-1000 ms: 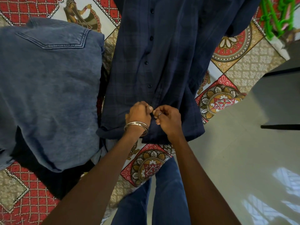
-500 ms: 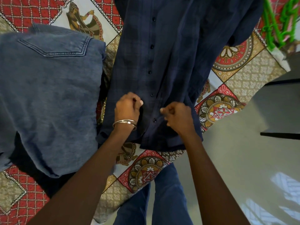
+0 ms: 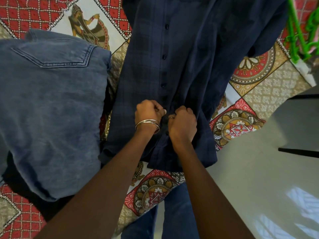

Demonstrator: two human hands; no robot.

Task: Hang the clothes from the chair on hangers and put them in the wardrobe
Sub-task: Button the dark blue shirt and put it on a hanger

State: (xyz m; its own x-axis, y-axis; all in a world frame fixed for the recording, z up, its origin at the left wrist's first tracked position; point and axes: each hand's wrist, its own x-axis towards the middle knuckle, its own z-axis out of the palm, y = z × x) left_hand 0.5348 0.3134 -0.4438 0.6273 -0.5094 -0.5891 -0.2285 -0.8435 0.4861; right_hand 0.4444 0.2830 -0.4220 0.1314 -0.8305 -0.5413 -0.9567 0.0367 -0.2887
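Dark navy shirt (image 3: 172,66) lies flat, front up, on the patterned bedspread (image 3: 255,94), beside folded blue denim (image 3: 51,109). Both hands work the lower placket: left hand (image 3: 148,112) curled, thumb and fingers pinching the placket edge; right hand (image 3: 183,125) curled, pinching the opposite edge, apparently at 1 button. Green hangers (image 3: 302,31) sit at the far right corner, well apart from the shirt.

Risks, as judged:
- Button hidden between the hands; it could miss its hole or go into the wrong 1, skewing the front.
- Shirt hem overhangs the bed edge; pulling may drag it toward the floor (image 3: 259,178).

No brand, label or writing legible.
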